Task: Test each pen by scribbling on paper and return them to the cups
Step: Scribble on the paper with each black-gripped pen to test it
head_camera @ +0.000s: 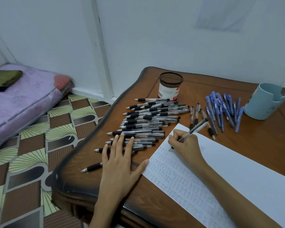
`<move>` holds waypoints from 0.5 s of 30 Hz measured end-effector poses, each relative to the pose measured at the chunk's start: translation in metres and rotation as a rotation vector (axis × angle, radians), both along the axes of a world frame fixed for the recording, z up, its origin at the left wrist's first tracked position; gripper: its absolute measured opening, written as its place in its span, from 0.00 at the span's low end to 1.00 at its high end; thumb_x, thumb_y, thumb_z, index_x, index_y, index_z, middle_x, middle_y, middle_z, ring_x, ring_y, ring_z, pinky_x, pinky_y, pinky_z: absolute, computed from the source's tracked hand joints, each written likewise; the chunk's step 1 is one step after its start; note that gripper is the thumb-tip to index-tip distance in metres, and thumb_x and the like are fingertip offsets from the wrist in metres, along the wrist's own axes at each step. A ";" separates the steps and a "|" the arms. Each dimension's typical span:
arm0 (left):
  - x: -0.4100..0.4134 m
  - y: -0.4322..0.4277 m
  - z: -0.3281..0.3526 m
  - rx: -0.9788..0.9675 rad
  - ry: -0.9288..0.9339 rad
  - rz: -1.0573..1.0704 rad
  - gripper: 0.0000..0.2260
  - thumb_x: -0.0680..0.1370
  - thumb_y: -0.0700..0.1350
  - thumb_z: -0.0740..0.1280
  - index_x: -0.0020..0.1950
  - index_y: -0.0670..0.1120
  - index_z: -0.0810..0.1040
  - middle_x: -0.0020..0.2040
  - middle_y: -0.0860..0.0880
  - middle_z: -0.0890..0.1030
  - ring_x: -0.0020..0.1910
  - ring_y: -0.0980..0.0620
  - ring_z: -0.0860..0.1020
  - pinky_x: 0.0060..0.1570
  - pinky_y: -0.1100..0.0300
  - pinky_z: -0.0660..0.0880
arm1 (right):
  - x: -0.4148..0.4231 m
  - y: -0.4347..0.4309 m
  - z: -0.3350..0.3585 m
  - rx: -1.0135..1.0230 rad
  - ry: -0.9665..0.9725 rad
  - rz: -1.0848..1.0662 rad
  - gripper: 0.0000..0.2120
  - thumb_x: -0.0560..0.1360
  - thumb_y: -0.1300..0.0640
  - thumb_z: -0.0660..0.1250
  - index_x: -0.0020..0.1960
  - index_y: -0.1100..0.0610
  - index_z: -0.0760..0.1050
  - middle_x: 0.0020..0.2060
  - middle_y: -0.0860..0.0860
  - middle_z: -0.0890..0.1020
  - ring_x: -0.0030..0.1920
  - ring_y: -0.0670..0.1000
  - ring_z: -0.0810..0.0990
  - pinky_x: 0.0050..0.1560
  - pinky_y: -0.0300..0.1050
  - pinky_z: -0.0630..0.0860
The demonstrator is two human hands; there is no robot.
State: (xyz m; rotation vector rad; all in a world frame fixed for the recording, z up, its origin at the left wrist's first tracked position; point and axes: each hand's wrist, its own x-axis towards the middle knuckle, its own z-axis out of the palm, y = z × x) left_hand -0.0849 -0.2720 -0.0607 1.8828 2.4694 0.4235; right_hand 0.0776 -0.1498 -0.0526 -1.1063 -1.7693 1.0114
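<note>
Wooden table point(253, 142) against a white wall, with patterned floor to the left. A sheet of paper point(245, 170), its left part covered in rows of scribbles, lies at the near right. The right hand point(186, 143) pinches a pen point(194, 127), tip on the paper's far left corner. The left hand point(118, 162) lies flat, fingers spread, on the near end of a pile of black pens point(148, 119). Blue pens point(224, 109) lie far right, beside a blue cup point(265, 104). A mesh cup point(171, 86) stands beyond the pile.
</note>
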 end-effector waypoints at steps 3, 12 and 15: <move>0.000 0.000 0.001 -0.008 0.009 0.010 0.35 0.77 0.69 0.44 0.69 0.47 0.72 0.69 0.42 0.71 0.69 0.43 0.69 0.66 0.49 0.51 | 0.002 -0.002 0.005 -0.074 0.082 0.026 0.21 0.75 0.52 0.66 0.29 0.60 0.64 0.21 0.45 0.68 0.25 0.42 0.69 0.31 0.30 0.67; 0.000 -0.001 0.000 -0.027 -0.012 0.027 0.37 0.76 0.71 0.42 0.70 0.49 0.71 0.71 0.44 0.69 0.70 0.44 0.67 0.67 0.50 0.48 | 0.012 0.006 0.009 -0.291 0.162 0.006 0.16 0.77 0.50 0.62 0.64 0.47 0.65 0.26 0.48 0.74 0.26 0.42 0.72 0.28 0.31 0.68; 0.001 0.000 0.001 -0.010 0.002 0.040 0.39 0.74 0.73 0.39 0.72 0.51 0.67 0.74 0.46 0.65 0.73 0.47 0.62 0.69 0.53 0.42 | 0.013 0.007 0.011 -0.311 0.207 0.005 0.16 0.80 0.52 0.58 0.67 0.53 0.68 0.22 0.46 0.71 0.23 0.41 0.70 0.27 0.30 0.67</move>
